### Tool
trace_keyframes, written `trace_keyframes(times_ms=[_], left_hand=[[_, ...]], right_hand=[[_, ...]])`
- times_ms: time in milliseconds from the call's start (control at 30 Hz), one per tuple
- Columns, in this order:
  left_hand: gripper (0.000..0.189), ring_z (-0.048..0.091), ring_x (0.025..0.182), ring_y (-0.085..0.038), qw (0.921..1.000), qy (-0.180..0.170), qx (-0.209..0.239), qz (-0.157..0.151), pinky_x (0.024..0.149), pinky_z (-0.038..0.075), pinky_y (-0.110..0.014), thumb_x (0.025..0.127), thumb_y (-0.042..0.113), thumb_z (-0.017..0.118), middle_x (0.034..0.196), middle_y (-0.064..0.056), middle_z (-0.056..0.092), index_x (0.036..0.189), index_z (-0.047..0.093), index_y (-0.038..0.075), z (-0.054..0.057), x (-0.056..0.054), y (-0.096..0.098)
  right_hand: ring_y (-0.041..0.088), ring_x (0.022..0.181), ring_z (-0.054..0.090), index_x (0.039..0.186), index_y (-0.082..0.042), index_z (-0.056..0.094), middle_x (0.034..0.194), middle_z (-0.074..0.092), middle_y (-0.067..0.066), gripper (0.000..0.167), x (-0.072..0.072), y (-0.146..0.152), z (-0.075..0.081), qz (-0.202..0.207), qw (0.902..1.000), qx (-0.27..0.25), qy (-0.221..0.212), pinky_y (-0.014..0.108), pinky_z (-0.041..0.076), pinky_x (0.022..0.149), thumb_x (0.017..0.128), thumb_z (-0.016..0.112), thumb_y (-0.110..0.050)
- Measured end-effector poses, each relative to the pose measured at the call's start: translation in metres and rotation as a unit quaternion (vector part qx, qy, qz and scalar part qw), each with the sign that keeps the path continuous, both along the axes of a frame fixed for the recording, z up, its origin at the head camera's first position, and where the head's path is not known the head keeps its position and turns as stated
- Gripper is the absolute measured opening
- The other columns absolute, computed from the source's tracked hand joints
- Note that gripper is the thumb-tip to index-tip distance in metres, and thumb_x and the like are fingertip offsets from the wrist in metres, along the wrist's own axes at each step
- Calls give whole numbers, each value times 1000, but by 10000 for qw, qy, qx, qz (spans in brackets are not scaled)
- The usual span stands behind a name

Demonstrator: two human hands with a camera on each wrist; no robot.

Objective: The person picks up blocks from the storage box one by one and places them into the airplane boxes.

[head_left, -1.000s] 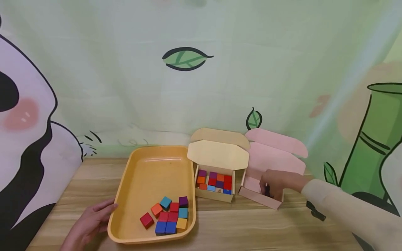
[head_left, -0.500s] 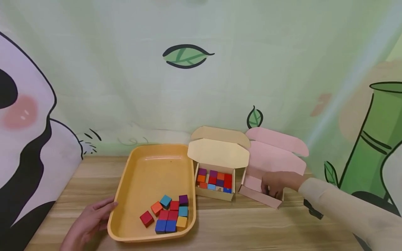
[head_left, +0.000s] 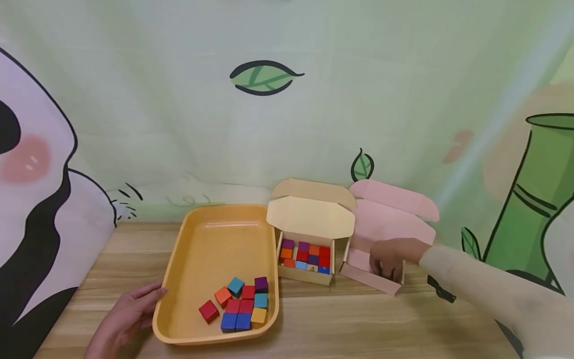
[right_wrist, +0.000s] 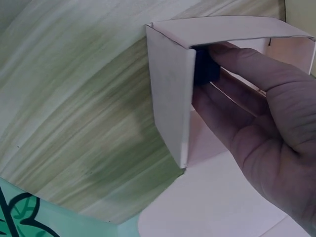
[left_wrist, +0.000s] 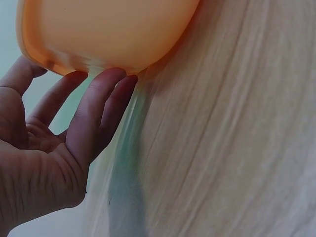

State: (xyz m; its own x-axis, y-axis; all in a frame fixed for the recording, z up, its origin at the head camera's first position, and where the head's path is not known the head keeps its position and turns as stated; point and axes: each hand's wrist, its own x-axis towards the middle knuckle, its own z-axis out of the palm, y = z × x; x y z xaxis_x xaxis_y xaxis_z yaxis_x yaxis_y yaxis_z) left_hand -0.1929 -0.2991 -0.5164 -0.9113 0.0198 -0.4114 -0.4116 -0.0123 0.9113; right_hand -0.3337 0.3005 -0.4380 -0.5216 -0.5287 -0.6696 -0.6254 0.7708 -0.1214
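Note:
At the right, my right hand (head_left: 389, 257) reaches down into the pink box (head_left: 372, 283). In the right wrist view its thumb and fingers pinch a dark blue cube (right_wrist: 206, 65) inside a corner of that box. The head view hides this cube behind the hand. My left hand (head_left: 134, 306) holds the near left rim of the yellow tray (head_left: 215, 254), one fingertip over the edge. From the left wrist, the other fingertips (left_wrist: 116, 74) press on the tray's outer wall. Several coloured cubes (head_left: 239, 306) cluster at the tray's near right end; one red cube (head_left: 209, 311) sits apart.
Between tray and pink box stands a tan box (head_left: 305, 276) with its lid (head_left: 311, 217) up, holding several coloured cubes with gaps among them. The pink lid (head_left: 390, 214) also stands up, against a printed curtain (head_left: 202, 124). Wood-patterned tabletop (head_left: 323, 319) lies in front.
The right hand stays inside the pink box and shifts slightly, its fingers lower. A dark cube seen in it one second ago is now hidden in the head view. The left hand has not moved.

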Motion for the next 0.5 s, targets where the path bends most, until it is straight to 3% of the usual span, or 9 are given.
trace_keyframes(times_ms=[233, 500], left_hand=[[67, 73, 96, -23, 9999, -98, -39, -14, 82, 62, -46, 101, 25, 66, 118, -12, 72, 153, 37, -4, -1, 0, -2], [66, 73, 96, -24, 9999, -140, 56, 10, 82, 61, -47, 101, 24, 65, 114, -11, 73, 153, 36, -5, -2, -2, -1]], right_hand=[[5, 61, 48, 73, -17, 71, 68, 59, -10, 25, -8, -8, 0, -663, 9977, -11, -154, 20, 41, 55, 80, 76, 7], [7, 62, 50, 75, -16, 69, 69, 60, -8, 25, -4, -8, -3, -782, 9968, 40, -176, 20, 42, 55, 81, 75, 8]])
